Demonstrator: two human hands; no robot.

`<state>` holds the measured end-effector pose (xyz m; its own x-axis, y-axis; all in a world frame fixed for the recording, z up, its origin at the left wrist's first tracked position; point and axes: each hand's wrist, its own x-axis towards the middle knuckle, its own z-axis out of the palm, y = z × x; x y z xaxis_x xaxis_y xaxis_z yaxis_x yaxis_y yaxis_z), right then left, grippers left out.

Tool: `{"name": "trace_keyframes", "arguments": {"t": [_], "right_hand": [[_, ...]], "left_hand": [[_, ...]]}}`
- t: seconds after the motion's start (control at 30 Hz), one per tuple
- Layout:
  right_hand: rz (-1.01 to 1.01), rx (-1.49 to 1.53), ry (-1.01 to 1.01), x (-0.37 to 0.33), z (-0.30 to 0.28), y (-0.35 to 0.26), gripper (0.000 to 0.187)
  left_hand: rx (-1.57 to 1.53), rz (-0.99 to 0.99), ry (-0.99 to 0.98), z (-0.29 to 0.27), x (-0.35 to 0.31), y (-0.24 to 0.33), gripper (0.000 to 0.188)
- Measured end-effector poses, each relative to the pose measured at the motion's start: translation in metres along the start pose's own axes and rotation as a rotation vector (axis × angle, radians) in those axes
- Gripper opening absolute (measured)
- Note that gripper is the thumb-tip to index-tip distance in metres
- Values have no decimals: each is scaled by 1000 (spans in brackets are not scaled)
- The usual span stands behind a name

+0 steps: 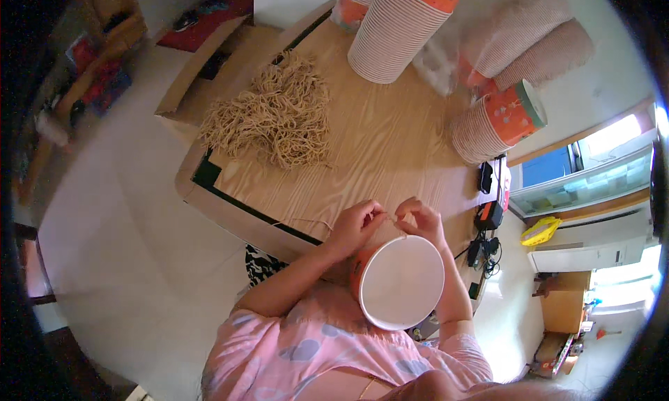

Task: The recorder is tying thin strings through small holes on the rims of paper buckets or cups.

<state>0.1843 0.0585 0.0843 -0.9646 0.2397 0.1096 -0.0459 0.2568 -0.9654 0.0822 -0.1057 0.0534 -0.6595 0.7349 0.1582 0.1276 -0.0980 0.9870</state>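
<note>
My left hand (358, 227) is closed, thumb and fingertips pinching a thin tan string (391, 220). Close beside it, my right hand (422, 222) pinches the same string, just beyond the rim of a paper bucket. This paper bucket (403, 284) leans between my forearms against my chest, its white mouth facing up; a bit of orange outer wall shows at its left. A loose end of string trails over the table edge left of my left hand. Farther off, a tangled heap of tan strings (279, 115) lies on the wooden table (376, 150).
A tall stack of nested paper buckets (397, 35) stands at the far side. A shorter stack (488, 126) lies tilted at the right, near plastic-wrapped stacks (523, 42). Black adapters and cables (482, 251) sit along the right edge. An open cardboard box (223, 70) is at the left.
</note>
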Motion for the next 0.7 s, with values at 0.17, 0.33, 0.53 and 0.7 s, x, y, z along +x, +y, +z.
{"name": "trace_keyframes", "arguments": {"t": [0.17, 0.33, 0.53, 0.7], "right_hand": [[-137, -78, -13, 1, 5, 13, 19], [-153, -87, 4, 0, 0, 13, 17], [-162, -54, -13, -1, 3, 5, 16], [-1, -13, 34, 1, 10, -2, 16]], "left_hand": [[-50, -2, -25, 8, -3, -12, 15], [-40, -108, -105, 1, 0, -6, 17], [-33, -89, -114, -6, 0, -13, 17], [-15, -145, -69, 2, 6, -14, 17]]}}
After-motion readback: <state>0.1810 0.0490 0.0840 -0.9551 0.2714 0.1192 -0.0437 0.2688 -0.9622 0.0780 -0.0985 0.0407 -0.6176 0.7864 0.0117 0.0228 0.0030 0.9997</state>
